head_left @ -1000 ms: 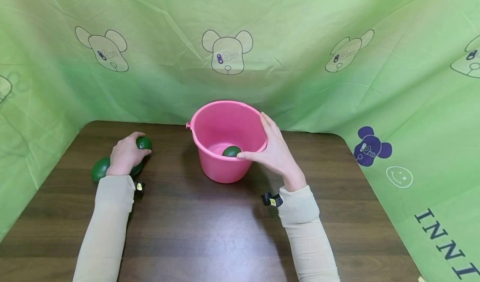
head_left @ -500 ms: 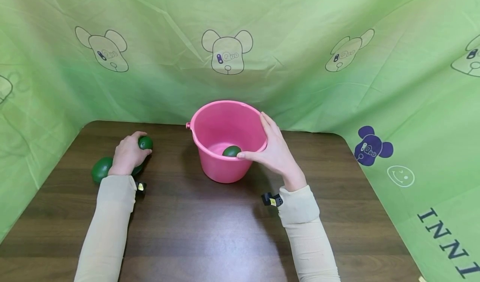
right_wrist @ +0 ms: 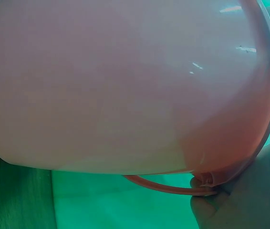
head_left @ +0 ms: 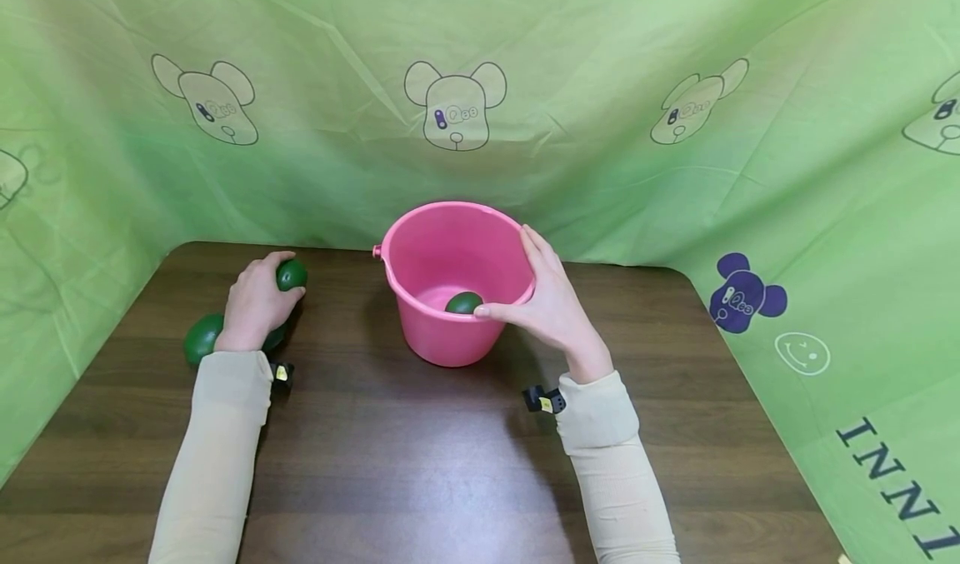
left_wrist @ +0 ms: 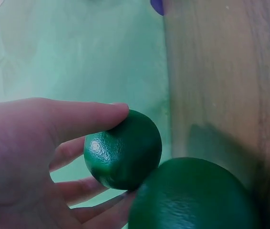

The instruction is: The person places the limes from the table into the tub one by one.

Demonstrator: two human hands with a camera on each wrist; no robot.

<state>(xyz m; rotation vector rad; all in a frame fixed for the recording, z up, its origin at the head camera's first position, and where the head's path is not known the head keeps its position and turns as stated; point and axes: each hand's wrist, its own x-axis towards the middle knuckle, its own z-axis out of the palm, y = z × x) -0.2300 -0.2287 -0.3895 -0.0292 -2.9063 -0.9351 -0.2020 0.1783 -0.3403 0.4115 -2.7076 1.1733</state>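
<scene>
Beige long sleeves (head_left: 217, 447); small black wrist devices (head_left: 543, 399).

Open tabletop (head_left: 360, 397) between left hand (head_left: 255, 306) and pink bucket (head_left: 442, 331).

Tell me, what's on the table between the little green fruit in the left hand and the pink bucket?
Nothing: in the head view only bare brown table lies between the small green fruit and the pink bucket.

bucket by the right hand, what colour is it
The round plastic bucket is pink all over, plainest in the head view.
</scene>
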